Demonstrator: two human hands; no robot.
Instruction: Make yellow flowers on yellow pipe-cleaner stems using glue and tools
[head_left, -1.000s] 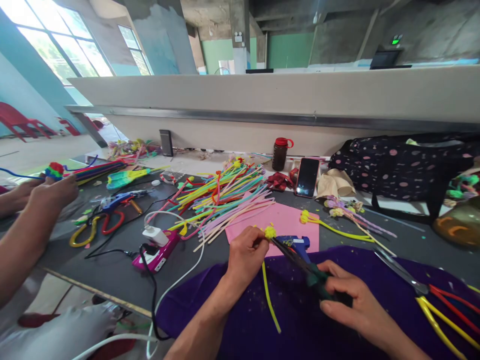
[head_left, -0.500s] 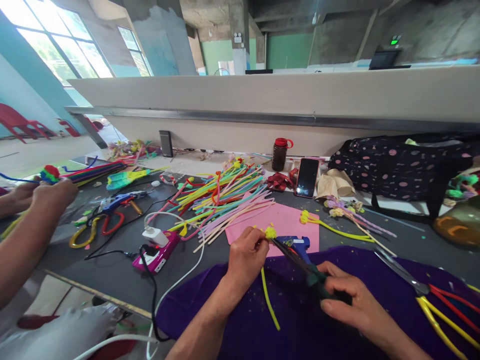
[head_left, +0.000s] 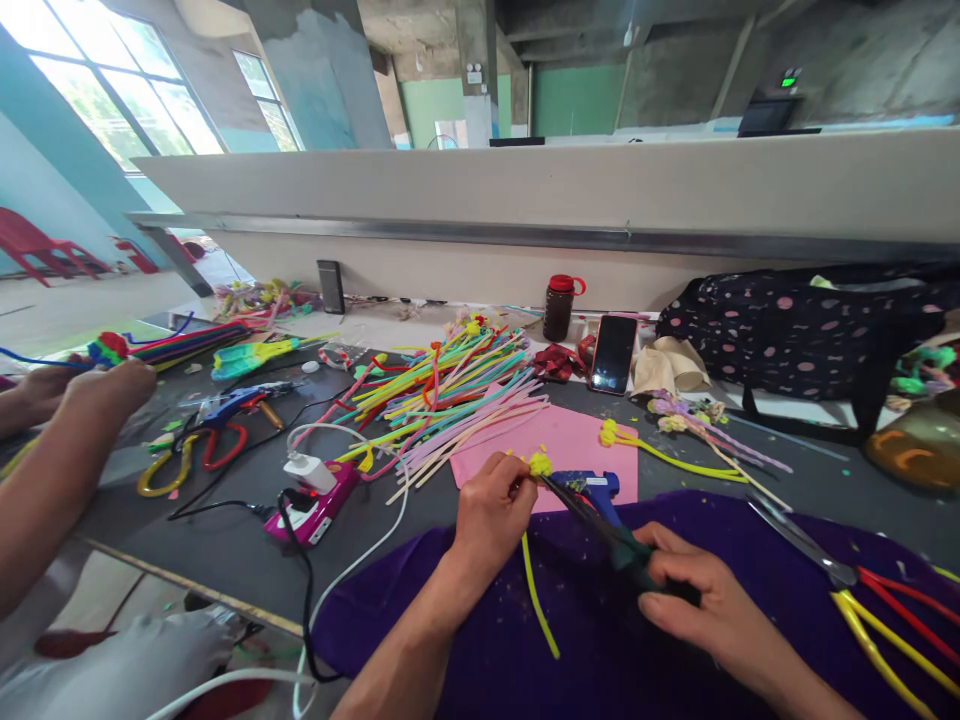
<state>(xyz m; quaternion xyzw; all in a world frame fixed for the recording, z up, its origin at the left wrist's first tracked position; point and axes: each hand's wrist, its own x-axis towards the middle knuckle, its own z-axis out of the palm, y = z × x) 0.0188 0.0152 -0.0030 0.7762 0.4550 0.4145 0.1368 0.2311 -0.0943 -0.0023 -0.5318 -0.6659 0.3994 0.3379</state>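
Note:
Between the thumb and fingers of my left hand (head_left: pixel 491 510) is a yellow pipe-cleaner flower (head_left: pixel 540 463), its stem (head_left: pixel 538 600) hanging below the hand over the purple cloth (head_left: pixel 405 620). My right hand (head_left: pixel 694 600) is closed round the dark handles of a pair of scissors (head_left: pixel 600 525). The blades point up and left, with their tips at the flower's underside; whether they touch it I cannot tell. Just behind the scissors a blue glue gun (head_left: pixel 596 487) lies on a pink sheet (head_left: pixel 487 460). Another yellow flower (head_left: pixel 611 433) with long stems rests on that sheet's right side.
Bundled coloured pipe cleaners (head_left: pixel 450 385) lie beyond my left hand. A pink power strip (head_left: pixel 315 510) with cables sits left. Red-and-yellow-handled scissors (head_left: pixel 844 580) lie right. A phone (head_left: pixel 613 355), a bottle (head_left: pixel 559 310) and a patterned bag (head_left: pixel 787 340) stand behind. Another person's hands (head_left: pixel 105 390) work at far left.
My hands, the flower and the scissors stay almost in the same place. At far left the other person's hands and the red and green piece have shifted slightly.

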